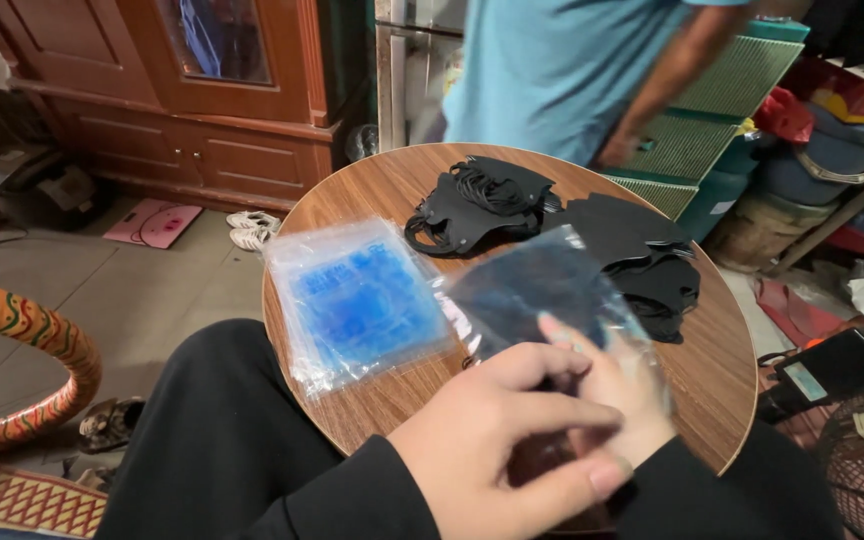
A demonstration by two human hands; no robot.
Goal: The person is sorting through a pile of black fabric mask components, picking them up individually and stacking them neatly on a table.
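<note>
Two hands meet over the near edge of the round wooden table (pixel 392 190), and between them we see a clear plastic bag (pixel 542 290) with something dark inside, likely one black mask, though blur keeps us from being sure. The left hand (pixel 497 435) lies in front, fingers curled narrow with the thumb stretched across toward the right. The right hand (pixel 617 385) sits just behind it, fingers pinched on the bag's lower part; the bag stands tilted up above both hands.

Just left of the bag, a stack of clear bags with blue print (pixel 357 300) lies flat on the table. Beyond it lie a pile of black masks with ear loops (pixel 477 205) and a second black pile (pixel 642 255). Behind the table stands another person in a light blue shirt (pixel 552 70).
</note>
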